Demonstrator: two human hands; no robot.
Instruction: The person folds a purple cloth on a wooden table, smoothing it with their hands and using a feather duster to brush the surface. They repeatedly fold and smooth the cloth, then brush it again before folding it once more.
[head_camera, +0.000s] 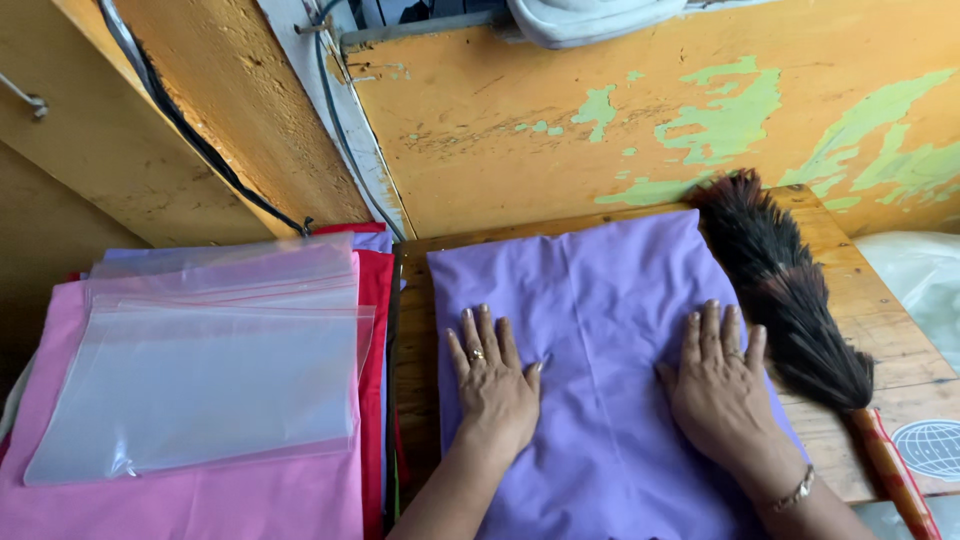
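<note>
A folded purple cloth (590, 300) lies flat on a wooden table (860, 300). My left hand (492, 380) rests palm down on the cloth's left part, fingers spread, a ring on one finger. My right hand (718, 385) presses flat on the cloth's right part, with a bracelet at the wrist. Neither hand grips anything.
A dark feather duster (785, 290) lies along the table's right side, its handle toward me. To the left sits a stack of pink and red cloths (200, 500) topped by clear plastic bags (200, 370). A peeling orange wall (600, 110) stands behind. A white plastic bag (920, 280) is at far right.
</note>
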